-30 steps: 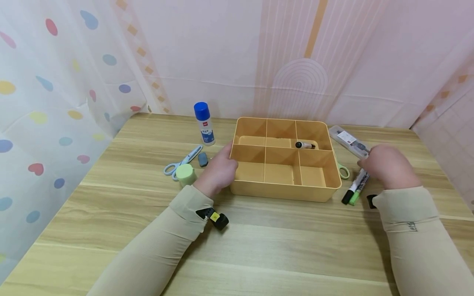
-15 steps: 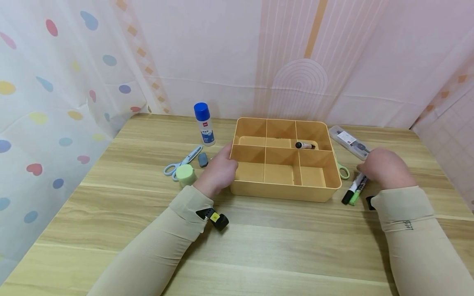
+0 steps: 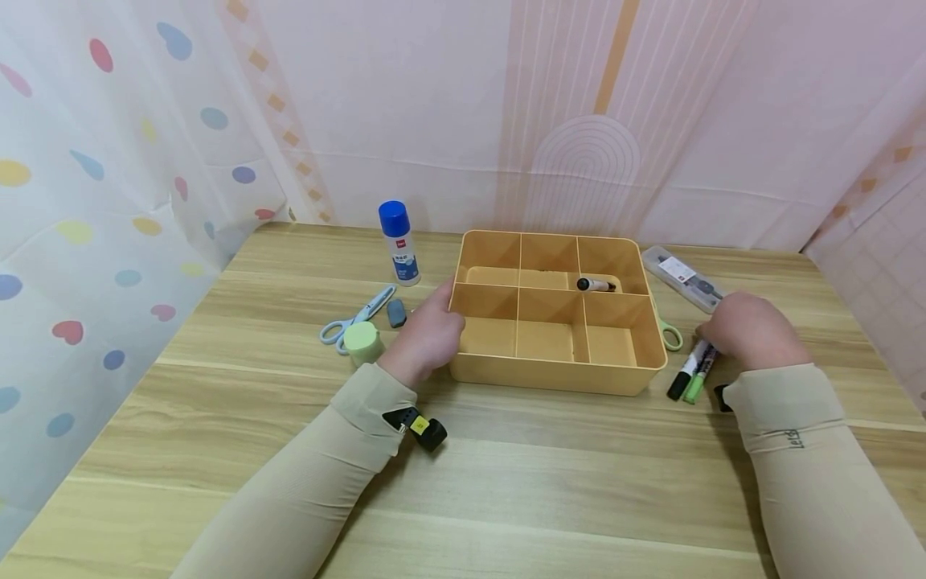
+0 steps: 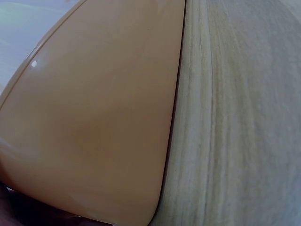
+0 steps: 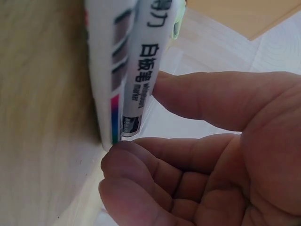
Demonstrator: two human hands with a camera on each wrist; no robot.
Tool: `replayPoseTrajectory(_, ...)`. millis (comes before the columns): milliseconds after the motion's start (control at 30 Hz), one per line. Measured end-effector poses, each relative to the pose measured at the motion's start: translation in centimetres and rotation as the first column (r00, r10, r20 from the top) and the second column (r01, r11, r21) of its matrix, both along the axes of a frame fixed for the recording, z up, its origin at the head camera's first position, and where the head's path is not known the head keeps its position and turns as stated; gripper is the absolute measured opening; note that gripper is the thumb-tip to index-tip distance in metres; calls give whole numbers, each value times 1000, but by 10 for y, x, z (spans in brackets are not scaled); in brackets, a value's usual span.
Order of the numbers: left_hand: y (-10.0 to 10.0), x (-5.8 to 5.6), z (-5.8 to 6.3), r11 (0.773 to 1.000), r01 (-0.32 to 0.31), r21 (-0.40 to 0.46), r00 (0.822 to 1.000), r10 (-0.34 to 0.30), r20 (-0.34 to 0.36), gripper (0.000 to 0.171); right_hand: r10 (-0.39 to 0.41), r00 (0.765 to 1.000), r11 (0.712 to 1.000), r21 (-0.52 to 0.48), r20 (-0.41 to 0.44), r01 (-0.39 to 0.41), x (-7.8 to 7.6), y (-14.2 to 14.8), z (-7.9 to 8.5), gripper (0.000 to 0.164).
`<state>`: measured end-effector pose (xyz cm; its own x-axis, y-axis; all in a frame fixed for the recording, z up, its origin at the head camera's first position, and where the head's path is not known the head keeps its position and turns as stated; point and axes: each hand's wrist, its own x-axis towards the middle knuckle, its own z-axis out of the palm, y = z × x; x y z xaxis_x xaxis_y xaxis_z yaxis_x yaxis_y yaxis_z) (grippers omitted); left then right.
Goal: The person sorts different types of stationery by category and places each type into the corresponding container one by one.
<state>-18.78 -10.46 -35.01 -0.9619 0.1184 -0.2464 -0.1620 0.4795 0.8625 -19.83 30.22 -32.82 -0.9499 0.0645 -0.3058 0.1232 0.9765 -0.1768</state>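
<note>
Steady the box [image 3: 553, 376], just right of frame centre, with left hand [image 3: 427, 334]; with right hand [image 3: 755, 331] fingers narrow at the markers [image 3: 692, 363], frame right, pinch both crosswise. Cannot tell either grip.

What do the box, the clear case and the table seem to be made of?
Box: probably moulded plastic; smooth, softly shiny walls.
Clear case: likely hard, glossy plastic; its contents show through.
Table: wood or printed laminate; long grain streaks show, but not which.

With its thumb, the right hand [image 5: 235, 165] touches a whiteboard marker [image 5: 143, 70] alongside a second marker [image 5: 102, 70].
</note>
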Motion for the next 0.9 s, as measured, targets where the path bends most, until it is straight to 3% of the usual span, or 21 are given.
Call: replayPoseTrajectory(900,0,1,-1,1000,-9,16,1000,9,3,69,-1,1000,1000,-30,4,1,-3,-12,-6,35)
